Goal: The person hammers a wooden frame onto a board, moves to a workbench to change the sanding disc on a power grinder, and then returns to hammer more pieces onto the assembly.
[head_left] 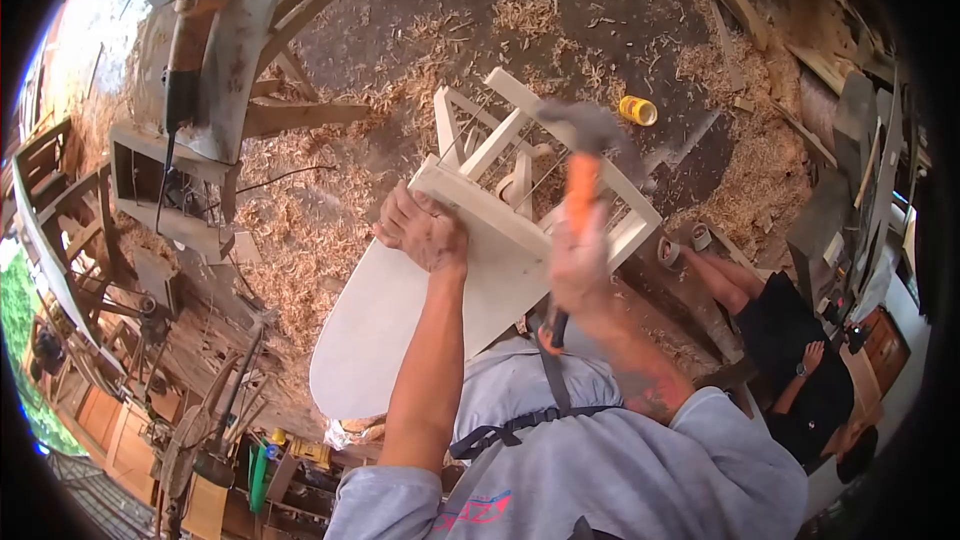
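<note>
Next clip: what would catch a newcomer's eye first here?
At centre, the orange-handled hammer is motion-blurred in the right hand, above a pale wooden frame that the left hand holds by its edge. Wood shavings cover the floor around it, and a seated person in black is at the right edge.

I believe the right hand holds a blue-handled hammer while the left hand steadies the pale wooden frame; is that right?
Not quite: the head view shows the hammer handle is orange, not blue. The right hand holds it while the left hand steadies the pale wooden frame.
</note>
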A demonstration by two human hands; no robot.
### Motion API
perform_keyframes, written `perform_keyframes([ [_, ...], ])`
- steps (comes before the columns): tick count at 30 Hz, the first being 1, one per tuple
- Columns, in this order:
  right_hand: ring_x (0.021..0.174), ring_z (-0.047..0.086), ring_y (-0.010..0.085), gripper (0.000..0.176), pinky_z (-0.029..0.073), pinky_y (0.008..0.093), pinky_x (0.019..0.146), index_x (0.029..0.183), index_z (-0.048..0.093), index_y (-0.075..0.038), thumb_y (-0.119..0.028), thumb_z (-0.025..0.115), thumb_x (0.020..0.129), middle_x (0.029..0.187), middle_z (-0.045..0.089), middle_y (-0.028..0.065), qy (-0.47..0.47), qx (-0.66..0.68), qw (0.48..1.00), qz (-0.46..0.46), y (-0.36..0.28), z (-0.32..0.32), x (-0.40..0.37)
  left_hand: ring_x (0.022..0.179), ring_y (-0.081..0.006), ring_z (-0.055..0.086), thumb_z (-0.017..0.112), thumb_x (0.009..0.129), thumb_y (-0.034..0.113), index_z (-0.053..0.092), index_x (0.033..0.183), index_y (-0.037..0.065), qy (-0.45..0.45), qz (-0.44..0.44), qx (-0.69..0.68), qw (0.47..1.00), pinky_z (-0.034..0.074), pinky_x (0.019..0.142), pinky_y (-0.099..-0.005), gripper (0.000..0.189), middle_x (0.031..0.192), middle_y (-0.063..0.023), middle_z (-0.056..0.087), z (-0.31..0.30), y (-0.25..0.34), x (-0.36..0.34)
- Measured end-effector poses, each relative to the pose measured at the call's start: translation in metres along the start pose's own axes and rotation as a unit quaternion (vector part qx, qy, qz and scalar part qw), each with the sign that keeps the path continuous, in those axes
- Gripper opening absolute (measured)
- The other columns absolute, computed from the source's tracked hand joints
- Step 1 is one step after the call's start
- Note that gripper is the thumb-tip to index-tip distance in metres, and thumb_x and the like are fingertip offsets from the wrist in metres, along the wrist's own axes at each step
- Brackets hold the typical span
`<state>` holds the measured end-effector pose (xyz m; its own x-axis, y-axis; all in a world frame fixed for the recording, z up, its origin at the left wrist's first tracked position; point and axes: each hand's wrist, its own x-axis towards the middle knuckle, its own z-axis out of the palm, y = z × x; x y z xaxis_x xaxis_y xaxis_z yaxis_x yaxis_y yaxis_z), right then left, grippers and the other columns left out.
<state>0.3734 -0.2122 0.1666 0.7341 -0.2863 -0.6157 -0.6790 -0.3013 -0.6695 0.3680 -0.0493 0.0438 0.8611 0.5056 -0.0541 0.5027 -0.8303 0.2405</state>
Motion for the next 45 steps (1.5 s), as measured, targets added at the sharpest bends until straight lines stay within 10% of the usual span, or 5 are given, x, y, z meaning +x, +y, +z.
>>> perform_keyframes([
  [4, 0.078, 0.060, 0.0534, 0.031, 0.047, 0.0570, 0.064, 0.107, 0.045, 0.005, -0.024, 0.050, 0.097, 0.078, 0.059, 0.0368, -0.194, -0.138, 0.971, -0.005, 0.005, 0.017, 0.003, 0.126, -0.0270, 0.044, 0.037, 0.103, 0.033, 0.055, 0.127, 0.007, 0.008, 0.009, 0.011, 1.000, 0.018, 0.113, -0.0511, 0.040, 0.124, -0.0098, 0.055, 0.007, -0.001, 0.005],
  [26, 0.072, 0.062, 0.0503, 0.026, 0.045, 0.0537, 0.062, 0.103, 0.048, 0.003, -0.022, 0.052, 0.097, 0.069, 0.057, 0.0301, -0.235, 0.006, 0.972, 0.030, 0.002, 0.014, 0.026, 0.124, -0.0336, 0.044, 0.039, 0.100, 0.030, 0.054, 0.126, 0.000, 0.030, 0.053, 0.012, 0.998, 0.019, 0.111, -0.0530, 0.042, 0.125, -0.0169, 0.055, 0.001, -0.010, -0.002],
  [28, 0.059, 0.063, 0.0403, 0.025, 0.047, 0.0479, 0.053, 0.104, 0.048, 0.001, -0.023, 0.052, 0.097, 0.067, 0.058, 0.0224, -0.233, -0.008, 0.972, -0.018, 0.006, 0.017, 0.024, 0.124, -0.0335, 0.044, 0.045, 0.097, 0.028, 0.054, 0.127, 0.001, 0.000, 0.124, 0.035, 0.992, 0.020, 0.111, -0.0531, 0.041, 0.124, -0.0159, 0.055, 0.007, -0.025, -0.004],
  [32, 0.041, 0.046, 0.0076, 0.017, 0.040, 0.0273, 0.034, 0.105, 0.047, -0.007, -0.022, 0.051, 0.099, 0.061, 0.042, -0.0030, -0.317, 0.116, 0.927, 0.166, -0.009, 0.009, 0.041, 0.124, -0.0294, 0.045, 0.052, 0.093, 0.023, 0.054, 0.129, 0.006, 0.048, 0.046, 0.000, 0.998, 0.021, 0.112, -0.0515, 0.040, 0.123, -0.0122, 0.055, 0.013, -0.012, -0.003],
  [45, 0.039, 0.035, 0.0043, 0.016, 0.034, 0.0235, 0.033, 0.099, 0.047, -0.011, -0.024, 0.055, 0.099, 0.060, 0.034, -0.0063, -0.251, 0.115, 0.942, 0.189, -0.039, -0.016, 0.036, 0.132, -0.0256, 0.040, 0.051, 0.095, 0.026, 0.049, 0.132, 0.005, 0.084, -0.005, -0.019, 0.996, 0.019, 0.114, -0.0526, 0.043, 0.131, -0.0093, 0.049, 0.016, 0.021, -0.004],
])
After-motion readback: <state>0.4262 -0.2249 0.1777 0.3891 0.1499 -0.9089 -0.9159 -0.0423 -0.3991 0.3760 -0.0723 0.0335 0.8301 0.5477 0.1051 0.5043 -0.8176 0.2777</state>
